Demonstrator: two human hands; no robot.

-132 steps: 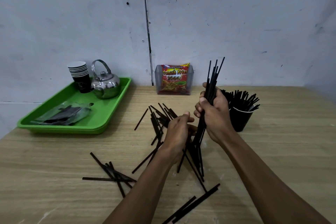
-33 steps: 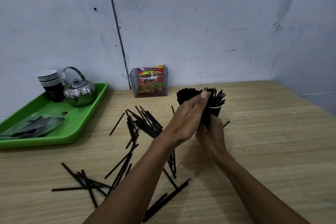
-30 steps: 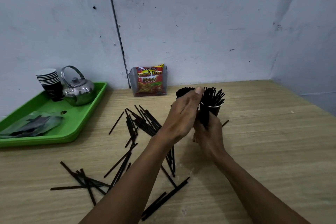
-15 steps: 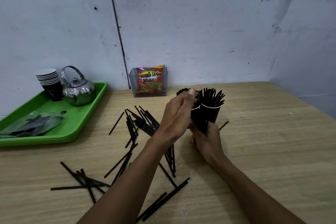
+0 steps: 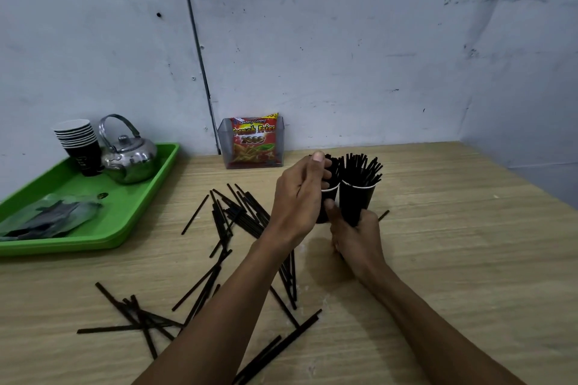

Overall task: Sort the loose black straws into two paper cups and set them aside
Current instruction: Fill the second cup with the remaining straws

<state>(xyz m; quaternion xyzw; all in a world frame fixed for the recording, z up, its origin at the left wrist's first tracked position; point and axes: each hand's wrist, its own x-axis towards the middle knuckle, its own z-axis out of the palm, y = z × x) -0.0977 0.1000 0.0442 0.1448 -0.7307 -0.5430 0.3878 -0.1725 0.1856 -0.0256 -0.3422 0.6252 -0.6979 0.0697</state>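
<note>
Two black cups (image 5: 356,201) hold straws (image 5: 359,170), both hands (image 5: 356,236) gripping.

Green tray (image 5: 131,212) (holding kettle (image 5: 129,156)) beside snack packet (image 5: 254,142).

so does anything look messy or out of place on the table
Yes: many black straws lie scattered and crossed over the table, outside the two cups. One stray straw lies just right of the cups.

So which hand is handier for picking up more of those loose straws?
Probably the left hand. It hovers by the cups' rims, nearest the loose straws scattered on its side. The right hand is busy gripping the cups at their base.
</note>
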